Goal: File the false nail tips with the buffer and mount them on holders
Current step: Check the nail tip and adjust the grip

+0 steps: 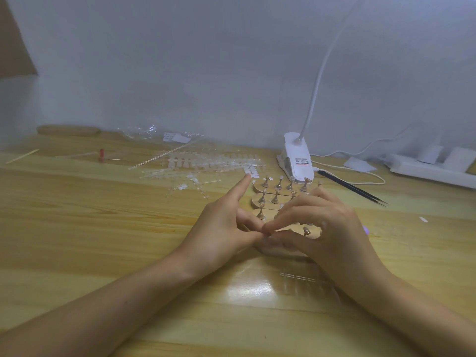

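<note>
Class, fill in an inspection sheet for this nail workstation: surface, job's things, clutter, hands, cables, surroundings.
Surface: wooden table, glare near the front.
Job's things: nail tip strips heaped at the back; holders on wooden bases under the hands; buffer not identified.
Clutter: plastic bags, wooden stick, black tweezers, one loose tip.
Hands: left hand and right hand meet fingertips over the holders; anything pinched too small to tell.
Cables: white cable loops right of the clip lamp; power strip beyond.
Surroundings: plain wall.

Clip lamp (297, 158), black tweezers (353, 188) beside it, perhaps a power strip (432, 171).
</note>
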